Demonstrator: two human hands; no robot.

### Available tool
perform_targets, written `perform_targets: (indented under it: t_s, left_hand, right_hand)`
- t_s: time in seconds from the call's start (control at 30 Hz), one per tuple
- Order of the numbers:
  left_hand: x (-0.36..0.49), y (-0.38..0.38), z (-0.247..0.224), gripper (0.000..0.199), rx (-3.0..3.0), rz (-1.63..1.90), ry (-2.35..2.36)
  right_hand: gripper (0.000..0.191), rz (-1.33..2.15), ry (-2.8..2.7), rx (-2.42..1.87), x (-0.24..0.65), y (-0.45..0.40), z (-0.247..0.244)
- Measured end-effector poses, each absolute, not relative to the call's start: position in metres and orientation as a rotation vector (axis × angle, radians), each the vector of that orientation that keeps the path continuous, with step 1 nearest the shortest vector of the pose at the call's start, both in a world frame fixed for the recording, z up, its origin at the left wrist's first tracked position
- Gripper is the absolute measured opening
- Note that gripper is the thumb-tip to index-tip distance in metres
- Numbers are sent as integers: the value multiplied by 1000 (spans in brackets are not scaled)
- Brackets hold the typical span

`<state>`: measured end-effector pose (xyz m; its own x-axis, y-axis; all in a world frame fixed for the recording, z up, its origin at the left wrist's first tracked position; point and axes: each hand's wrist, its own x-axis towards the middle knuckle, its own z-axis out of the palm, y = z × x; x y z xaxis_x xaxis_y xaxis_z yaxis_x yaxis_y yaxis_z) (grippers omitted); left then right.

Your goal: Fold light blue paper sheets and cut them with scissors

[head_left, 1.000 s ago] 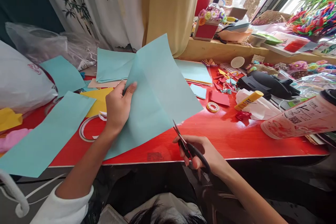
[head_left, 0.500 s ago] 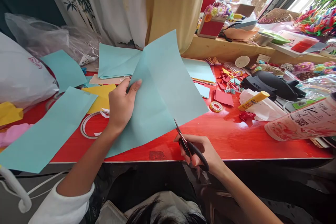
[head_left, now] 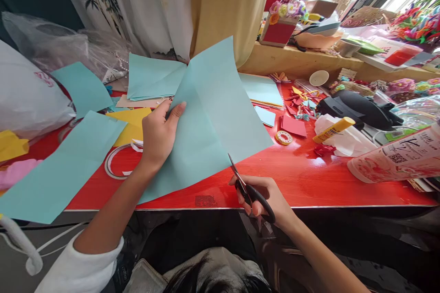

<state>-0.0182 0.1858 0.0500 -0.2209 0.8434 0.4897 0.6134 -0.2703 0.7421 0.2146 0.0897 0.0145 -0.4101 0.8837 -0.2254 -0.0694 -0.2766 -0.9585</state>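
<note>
A large light-blue sheet (head_left: 209,114) with a crease down it is tilted up over the red table. My left hand (head_left: 160,135) grips its left side, thumb on top and the fingers hidden behind. In my right hand (head_left: 263,194) are black-handled scissors (head_left: 255,198), pointing up and to the left. Their tips are at the sheet's lower edge, and whether the blades have the paper between them cannot be made out. Left of my left forearm, a long blue strip (head_left: 65,169) lies across the table's front edge.
Behind the sheet are folded blue paper (head_left: 154,78) and a blue stack (head_left: 263,91). A yellow sheet (head_left: 134,123) and a tape roll (head_left: 110,162) lie left. To the right are red squares (head_left: 293,126), a glue stick (head_left: 333,130), a black object (head_left: 357,110) and a pink-white cup (head_left: 395,158).
The view has shifted very slightly. Both hands, the sheet and the scissors hold nearly the same positions.
</note>
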Motion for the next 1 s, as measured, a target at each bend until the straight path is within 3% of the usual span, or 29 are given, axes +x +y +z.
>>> perform_targets:
  t_s: [0.23, 0.7, 1.0]
  left_hand:
    - [-18, 186, 49, 43, 1814, 1499, 1736]
    - [-18, 186, 49, 39, 1788, 1508, 1713]
    - [-19, 189, 47, 43, 1830, 1591, 1702]
  right_hand:
    - [63, 1799, -1234, -1049, 215, 90, 12]
    - [33, 1788, -1192, -1115, 212, 89, 15]
    - [28, 1780, -1170, -1103, 214, 87, 10]
